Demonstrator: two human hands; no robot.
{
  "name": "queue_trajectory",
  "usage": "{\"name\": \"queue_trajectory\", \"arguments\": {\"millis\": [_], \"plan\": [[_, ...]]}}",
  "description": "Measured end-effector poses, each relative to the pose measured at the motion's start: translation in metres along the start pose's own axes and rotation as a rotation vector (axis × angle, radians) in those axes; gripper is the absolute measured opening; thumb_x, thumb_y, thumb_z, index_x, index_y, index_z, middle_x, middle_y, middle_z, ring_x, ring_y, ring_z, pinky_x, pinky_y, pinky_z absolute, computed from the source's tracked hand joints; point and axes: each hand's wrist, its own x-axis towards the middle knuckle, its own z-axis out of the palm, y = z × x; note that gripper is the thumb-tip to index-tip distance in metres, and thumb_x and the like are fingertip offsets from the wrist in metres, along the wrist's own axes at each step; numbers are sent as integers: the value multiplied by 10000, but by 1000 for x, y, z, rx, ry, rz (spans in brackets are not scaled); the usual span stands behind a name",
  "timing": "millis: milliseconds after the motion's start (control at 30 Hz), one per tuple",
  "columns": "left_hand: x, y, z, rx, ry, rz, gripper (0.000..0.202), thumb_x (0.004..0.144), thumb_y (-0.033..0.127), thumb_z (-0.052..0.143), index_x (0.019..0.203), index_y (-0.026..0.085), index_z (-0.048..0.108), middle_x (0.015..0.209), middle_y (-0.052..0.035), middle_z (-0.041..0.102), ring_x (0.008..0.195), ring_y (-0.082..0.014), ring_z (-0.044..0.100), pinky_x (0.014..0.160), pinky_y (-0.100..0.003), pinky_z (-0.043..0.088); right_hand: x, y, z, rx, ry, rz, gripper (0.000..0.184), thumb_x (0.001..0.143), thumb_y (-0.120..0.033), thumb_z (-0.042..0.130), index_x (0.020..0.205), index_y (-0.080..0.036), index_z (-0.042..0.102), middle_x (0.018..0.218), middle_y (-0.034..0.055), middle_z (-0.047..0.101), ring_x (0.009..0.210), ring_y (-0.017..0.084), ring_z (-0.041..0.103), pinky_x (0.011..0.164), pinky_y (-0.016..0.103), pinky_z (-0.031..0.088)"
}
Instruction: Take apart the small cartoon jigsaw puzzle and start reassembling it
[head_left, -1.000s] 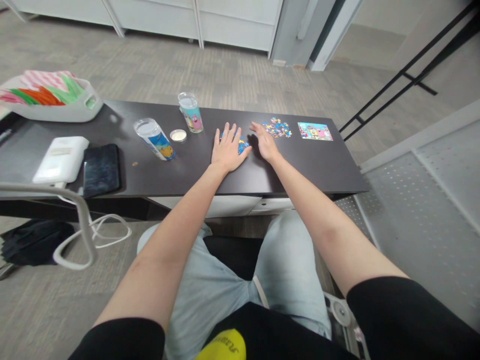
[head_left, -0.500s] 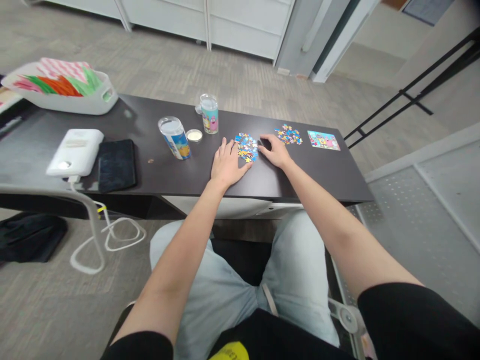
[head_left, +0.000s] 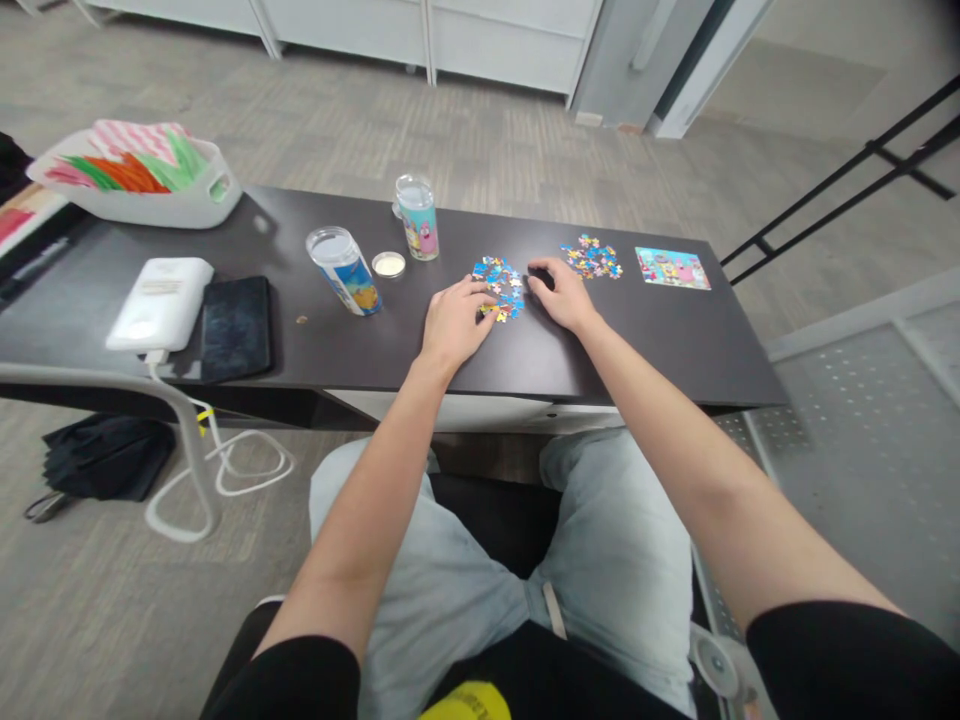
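Observation:
A pile of small jigsaw pieces (head_left: 504, 285), blue, yellow and white, lies on the dark table between my two hands. My left hand (head_left: 454, 318) rests at the left side of this pile, its fingertips and thumb at the pieces, thumb apart from the fingers. To the right of the pile is my right hand (head_left: 562, 295), curved, with a gap between thumb and forefinger and nothing visible in it. Behind the right hand lies a second pile of jigsaw pieces (head_left: 592, 258). Further right is a flat picture card (head_left: 673, 268) with colourful cartoon figures.
Two printed clear-topped canisters (head_left: 349, 275) (head_left: 418, 220) stand left of the pieces, near a round lid (head_left: 388, 265). Further left are a black phone (head_left: 236, 328), a white power bank (head_left: 161, 305) with a cable, and a white basket (head_left: 150, 200) of coloured packets.
My left fingers have drawn in from lying straighter, and the thumb has moved up against the pieces. The right hand stays beside the pile. The whole view has shifted slightly.

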Motion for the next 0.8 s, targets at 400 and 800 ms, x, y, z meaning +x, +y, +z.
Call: {"name": "queue_trajectory", "arguments": {"millis": [400, 800], "plan": [[29, -20, -12, -6, -6, -52, 53, 1110, 380, 855, 1109, 335, 883, 1492, -101, 855, 1501, -404, 738, 1364, -659, 577, -5, -3, -2, 28, -2, -70, 308, 1097, -362, 770, 1347, -284, 933, 1562, 153, 905, 1556, 429, 806, 1478, 639, 591], [39, -42, -29, -189, 164, -145, 137, 1041, 231, 882, 1171, 255, 845, 1181, -45, 942, 1060, -257, 847, 1142, -467, 702, -7, 2, -5, -75, -116, -160, 426, 1178, -384, 755, 1504, -323, 1023, 1801, 103, 834, 1720, 464, 732, 1545, 752, 506]]}}
